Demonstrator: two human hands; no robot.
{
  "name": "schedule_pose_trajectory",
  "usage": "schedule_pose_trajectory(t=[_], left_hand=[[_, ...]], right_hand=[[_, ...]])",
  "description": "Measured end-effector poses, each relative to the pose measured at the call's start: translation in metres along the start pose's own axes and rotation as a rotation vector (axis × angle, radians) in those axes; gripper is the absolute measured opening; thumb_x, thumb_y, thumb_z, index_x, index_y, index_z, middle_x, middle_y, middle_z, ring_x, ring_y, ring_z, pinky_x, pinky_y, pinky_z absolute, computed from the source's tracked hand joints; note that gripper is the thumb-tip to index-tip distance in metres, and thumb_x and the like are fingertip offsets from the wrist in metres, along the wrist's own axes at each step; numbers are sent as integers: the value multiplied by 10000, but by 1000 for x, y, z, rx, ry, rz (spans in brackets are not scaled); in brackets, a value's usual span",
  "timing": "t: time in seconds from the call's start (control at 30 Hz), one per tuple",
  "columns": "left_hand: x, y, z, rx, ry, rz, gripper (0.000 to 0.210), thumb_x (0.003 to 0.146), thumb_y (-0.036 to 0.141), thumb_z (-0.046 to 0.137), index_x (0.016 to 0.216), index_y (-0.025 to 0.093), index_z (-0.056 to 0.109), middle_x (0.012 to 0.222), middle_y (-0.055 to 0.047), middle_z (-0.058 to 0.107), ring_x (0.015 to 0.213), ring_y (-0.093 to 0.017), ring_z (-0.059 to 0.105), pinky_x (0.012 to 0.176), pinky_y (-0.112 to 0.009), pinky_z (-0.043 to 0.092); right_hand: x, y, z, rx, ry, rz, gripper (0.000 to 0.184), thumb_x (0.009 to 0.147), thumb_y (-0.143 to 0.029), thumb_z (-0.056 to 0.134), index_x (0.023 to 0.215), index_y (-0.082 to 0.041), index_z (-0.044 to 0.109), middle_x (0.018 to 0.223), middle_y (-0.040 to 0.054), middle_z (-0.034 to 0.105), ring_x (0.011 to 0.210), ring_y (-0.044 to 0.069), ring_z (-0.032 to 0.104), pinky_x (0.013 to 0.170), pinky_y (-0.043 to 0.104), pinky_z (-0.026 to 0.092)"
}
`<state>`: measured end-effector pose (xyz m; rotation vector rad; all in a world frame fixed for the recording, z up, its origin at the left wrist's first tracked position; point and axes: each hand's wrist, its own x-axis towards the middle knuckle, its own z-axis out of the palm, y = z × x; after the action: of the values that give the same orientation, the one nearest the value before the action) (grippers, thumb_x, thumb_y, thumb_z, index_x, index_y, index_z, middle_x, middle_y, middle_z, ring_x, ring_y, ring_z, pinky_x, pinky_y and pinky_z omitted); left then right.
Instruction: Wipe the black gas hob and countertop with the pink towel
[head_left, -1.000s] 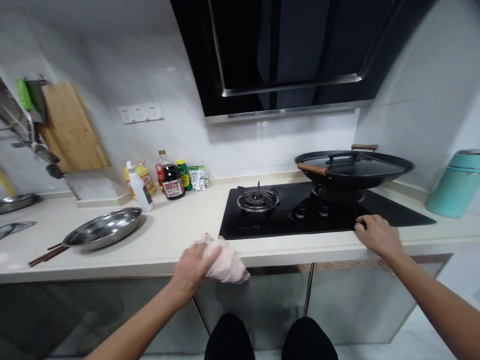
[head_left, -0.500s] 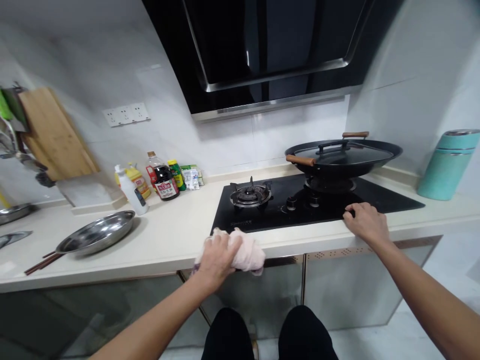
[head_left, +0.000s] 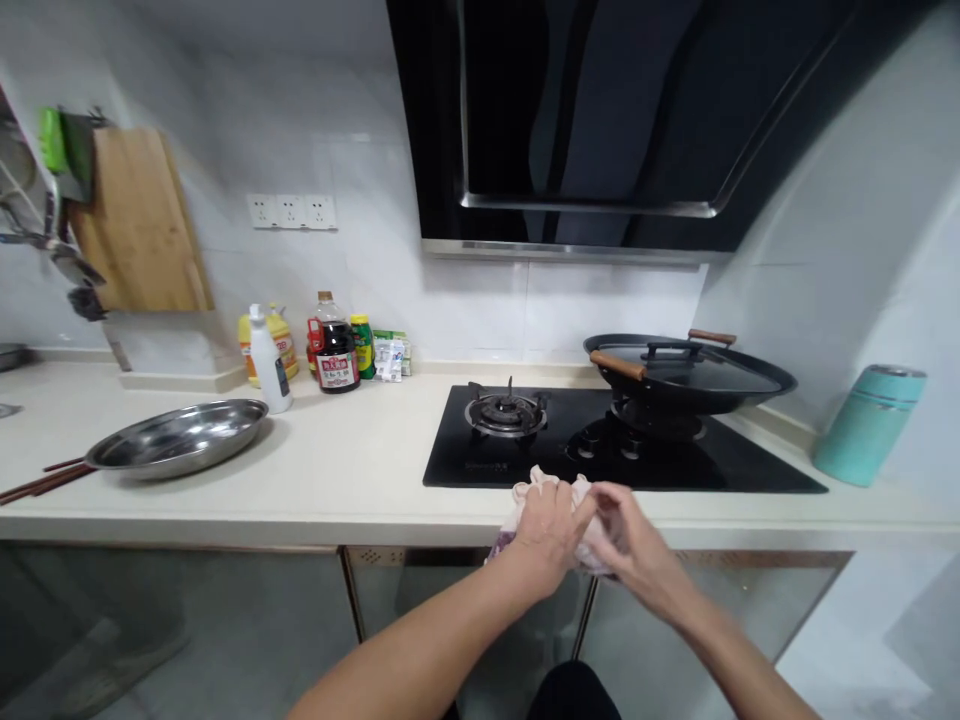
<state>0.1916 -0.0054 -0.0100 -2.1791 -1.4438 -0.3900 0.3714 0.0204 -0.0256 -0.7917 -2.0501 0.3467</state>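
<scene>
Cloth, one, pale pink with a purple patch [head_left: 589, 549]: bunched at the front edge of the cream countertop [head_left: 360, 450], just in front of the black glass gas hob [head_left: 480, 468].

Left hand [head_left: 550, 527], bare: closed over the cloth, gripping it from above.

Right hand [head_left: 634, 545], bare: fingers bent, touching the cloth's right side; whether they grip it firmly cannot be told.

Black wok [head_left: 701, 402], wooden-handled: on the hob's right burner, under a glass lid [head_left: 720, 372] with a black handle.

Left burner [head_left: 506, 412]: bare pan support, nothing resting on it.

Stainless steel dish [head_left: 180, 440], shallow, round: on the countertop, left, tilted; dark brown chopsticks [head_left: 52, 482] beside it, partly under its rim.

White pump bottle [head_left: 268, 365]: upright behind the dish, before a yellow jug [head_left: 285, 338].

Dark sauce bottle [head_left: 335, 350], red-handled: near the wall, beside a green yellow-capped bottle [head_left: 363, 350].

Turquoise canister [head_left: 870, 425]: far right, beyond the wok.
</scene>
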Motion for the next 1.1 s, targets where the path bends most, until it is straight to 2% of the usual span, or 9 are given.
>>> schedule_pose_trajectory(t=[0.13,0.2,0.33,0.47,0.57,0.67,0.8,0.9,1.1], left_hand=[[-26,-33,-5,-325,45,88,995,745,417,851,1538,139,318,1453,-244,531,1313,-380,535,1054,-545,464],[-42,-58,-15,-483,96,154,1054,744,428,866,1572,189,259,1539,-235,464,1423,-352,455,1113,-500,446],[-70,-117,-39,-551,142,50,784,824,494,801,1471,246,433,1391,-152,599,1282,-297,571,1070,-453,488],[-87,-167,-39,-389,210,-154,505,961,535,600,1352,218,565,1271,-132,674,1179,-294,636,1009,-466,522],[-92,-182,-28,-356,185,-180,439,988,551,532,1270,230,634,1211,-106,703,1135,-279,657,996,-452,527],[-93,-184,-21,-371,160,-217,419,1016,531,470,1247,231,649,1232,-95,700,1159,-262,644,1020,-442,510],[-90,-187,-18,-340,175,-336,454,1015,533,430,1239,205,648,1207,-102,707,1150,-272,638,1020,-453,490],[-90,-190,-17,-304,122,-316,440,1003,561,432,1123,229,695,1132,-82,727,1094,-265,652,986,-432,483],[-88,-191,-19,-321,98,-292,466,1013,576,398,972,243,721,1028,-61,742,1011,-249,655,919,-388,472]], right_hand=[[-4,4,22,-282,-117,-173,854,884,-303,655,1610,-301,206,1569,147,384,1435,336,405,1161,553,398],[0,5,29,-434,-137,-160,968,787,-255,738,1609,-332,234,1539,154,409,1391,374,437,1102,570,437],[12,-10,65,-631,-48,-101,1023,559,-193,863,1493,-267,452,1446,213,464,1316,465,431,1028,624,430],[28,-29,129,-640,47,-131,1098,463,-358,952,1455,-276,490,1481,234,454,1316,546,364,1001,749,346],[40,-44,171,-660,65,-214,1001,606,-406,902,1495,-277,459,1473,218,473,1329,525,392,1001,740,360],[49,-53,188,-711,180,-320,723,833,-323,736,1494,-270,448,1433,199,505,1300,437,463,983,639,429],[50,-49,172,-742,248,-457,526,962,-236,582,1466,-297,441,1315,162,559,1181,335,527,882,492,479],[45,-36,147,-745,238,-530,505,979,-212,577,1449,-333,440,1299,145,550,1148,304,531,844,431,468],[18,15,70,-748,192,-517,532,931,-199,668,1417,-361,524,1375,154,486,1147,310,513,893,445,437]])
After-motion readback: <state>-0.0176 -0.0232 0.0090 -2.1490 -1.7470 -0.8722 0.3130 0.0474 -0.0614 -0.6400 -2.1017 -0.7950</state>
